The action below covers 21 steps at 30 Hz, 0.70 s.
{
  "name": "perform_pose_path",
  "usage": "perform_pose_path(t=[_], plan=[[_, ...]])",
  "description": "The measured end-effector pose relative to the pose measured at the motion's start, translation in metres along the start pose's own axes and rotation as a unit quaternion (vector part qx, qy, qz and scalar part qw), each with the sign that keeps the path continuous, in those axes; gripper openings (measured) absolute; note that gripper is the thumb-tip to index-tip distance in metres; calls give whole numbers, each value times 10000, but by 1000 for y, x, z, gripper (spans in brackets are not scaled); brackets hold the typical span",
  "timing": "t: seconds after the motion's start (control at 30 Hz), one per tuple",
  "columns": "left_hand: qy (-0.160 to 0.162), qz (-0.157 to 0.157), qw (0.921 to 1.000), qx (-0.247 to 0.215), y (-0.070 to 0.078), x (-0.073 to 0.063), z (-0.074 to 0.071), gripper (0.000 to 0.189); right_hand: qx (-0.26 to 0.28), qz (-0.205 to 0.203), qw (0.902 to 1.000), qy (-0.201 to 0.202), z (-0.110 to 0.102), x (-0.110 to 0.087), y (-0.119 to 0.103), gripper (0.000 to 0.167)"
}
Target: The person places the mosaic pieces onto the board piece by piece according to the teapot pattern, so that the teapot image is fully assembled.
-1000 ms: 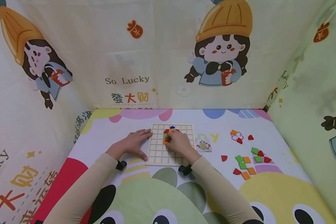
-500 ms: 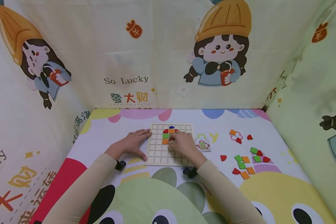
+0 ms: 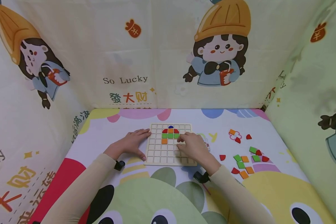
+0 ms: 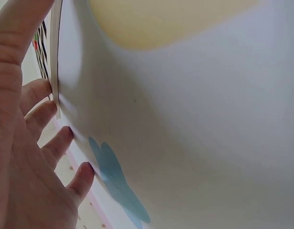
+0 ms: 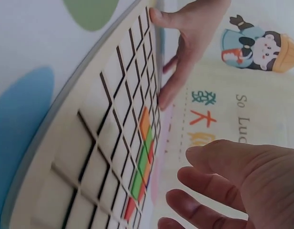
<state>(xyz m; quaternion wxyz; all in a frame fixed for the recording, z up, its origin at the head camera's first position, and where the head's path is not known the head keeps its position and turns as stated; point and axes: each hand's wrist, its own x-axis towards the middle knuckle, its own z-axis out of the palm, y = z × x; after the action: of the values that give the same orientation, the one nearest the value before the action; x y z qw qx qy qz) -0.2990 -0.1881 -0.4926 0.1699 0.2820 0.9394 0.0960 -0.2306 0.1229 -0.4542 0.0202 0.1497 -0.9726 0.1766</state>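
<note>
Grid board (image 3: 156,157) is laid flat toward the far edge of the table (image 3: 126,123); its left edge is touched by the left hand (image 3: 129,144), which is spread wide, with the thumb toward the near-left corner; the right hand (image 3: 194,148) is held over the board's right side, thumb and fingers parted, with no tile seen between them.

Toward the board's far edge, a blue tile (image 3: 170,127), an orange tile (image 3: 170,131) flanked by two red tiles (image 3: 165,131), and a row of three green tiles (image 3: 170,136) are seated; one lower orange tile (image 3: 164,141) is also placed; assembly is judged partly complete, since loose tiles (image 3: 245,159) are scattered toward the table's right edge; the card (image 3: 206,144) is mostly covered, so the remaining count cannot be told.
</note>
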Motion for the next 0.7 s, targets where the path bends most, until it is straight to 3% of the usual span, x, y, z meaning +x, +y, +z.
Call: perform_pose_path(t=[0.47, 0.7], plan=[[29, 51, 9999, 91, 0, 0, 2, 129, -480, 5, 9988, 3, -29, -43, 37, 21], [44, 28, 9999, 150, 2, 0, 3, 129, -497, 516, 9972, -204, -37, -61, 54, 26]])
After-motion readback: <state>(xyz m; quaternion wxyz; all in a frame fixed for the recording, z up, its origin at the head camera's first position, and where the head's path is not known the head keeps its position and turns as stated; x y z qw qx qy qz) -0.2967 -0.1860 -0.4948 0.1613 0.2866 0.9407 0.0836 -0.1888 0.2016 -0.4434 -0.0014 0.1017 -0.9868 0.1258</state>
